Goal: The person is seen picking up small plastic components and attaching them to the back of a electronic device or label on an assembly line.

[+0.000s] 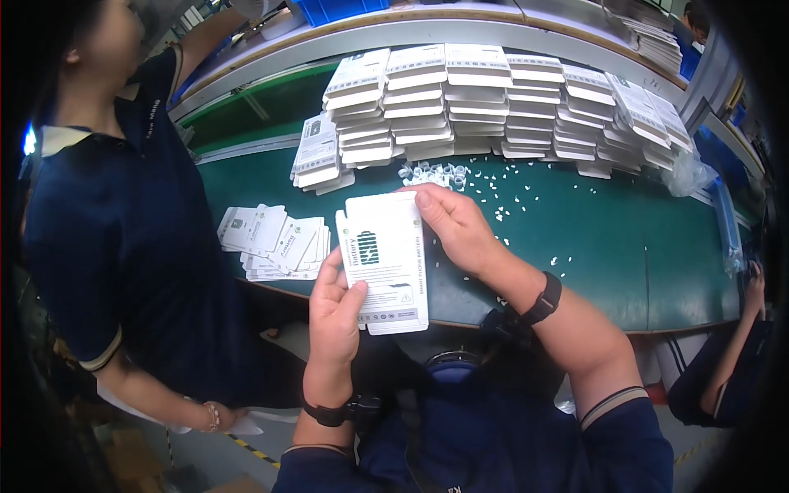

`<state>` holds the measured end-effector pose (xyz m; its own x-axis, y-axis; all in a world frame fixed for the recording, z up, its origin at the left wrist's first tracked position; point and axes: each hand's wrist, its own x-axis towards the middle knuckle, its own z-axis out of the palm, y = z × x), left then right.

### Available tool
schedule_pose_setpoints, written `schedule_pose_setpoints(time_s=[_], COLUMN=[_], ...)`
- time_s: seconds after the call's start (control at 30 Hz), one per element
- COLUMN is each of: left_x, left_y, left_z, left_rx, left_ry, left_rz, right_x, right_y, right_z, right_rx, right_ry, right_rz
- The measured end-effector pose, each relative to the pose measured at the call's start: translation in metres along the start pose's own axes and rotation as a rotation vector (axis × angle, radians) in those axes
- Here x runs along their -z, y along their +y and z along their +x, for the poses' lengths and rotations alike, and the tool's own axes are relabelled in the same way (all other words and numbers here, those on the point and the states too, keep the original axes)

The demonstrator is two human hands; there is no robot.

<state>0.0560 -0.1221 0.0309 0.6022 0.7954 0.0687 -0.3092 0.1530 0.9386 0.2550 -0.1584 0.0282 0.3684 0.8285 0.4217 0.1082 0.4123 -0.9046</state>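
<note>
A flat white printed carton [385,287] with a green battery picture is tilted up in front of me, over the table's near edge. My left hand [334,311] grips its lower left side, thumb on the printed face and fingers behind. At the upper right corner, my right hand [457,223] pinches the carton, with the thumb on the front and the other fingers mostly hidden behind. Small flaps stick out along its left and bottom edges. To the left on the table, a loose pile of similar flat cartons [283,246] lies overlapped.
Tall stacks of white cartons [477,103] line the back of the green table [608,246]. White ring-shaped pieces [434,174] and scattered white scraps lie before them. A clear plastic bag [692,174] sits at right. One person [131,214] stands close at left; another person's arm [740,337] shows at right.
</note>
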Motion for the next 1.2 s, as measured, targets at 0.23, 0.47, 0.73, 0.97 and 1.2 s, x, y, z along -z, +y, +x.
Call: schedule_pose_setpoints(time_s=[0.23, 0.47, 0.73, 0.97, 1.2], left_x=[-0.014, -0.013, -0.01, -0.008, -0.001], left_y=[-0.007, -0.01, -0.021, -0.025, -0.027], left_z=[0.002, 0.014, 0.016, 0.014, 0.004], left_rx=[-0.015, 0.073, 0.131, 0.211, 0.293], left_ry=[-0.053, -0.031, -0.033, -0.003, -0.003], left_rz=[-0.035, -0.145, -0.21, -0.221, -0.165], right_x=[0.009, -0.001, -0.003, 0.001, -0.005], right_y=[-0.002, -0.011, -0.011, -0.011, -0.008], right_z=[-0.002, -0.008, -0.008, -0.009, -0.012], right_rx=[-0.195, -0.28, 0.086, 0.113, 0.101], right_ry=[-0.158, -0.249, -0.318, -0.37, -0.503], right_rz=[-0.081, -0.021, -0.388, -0.436, -0.578])
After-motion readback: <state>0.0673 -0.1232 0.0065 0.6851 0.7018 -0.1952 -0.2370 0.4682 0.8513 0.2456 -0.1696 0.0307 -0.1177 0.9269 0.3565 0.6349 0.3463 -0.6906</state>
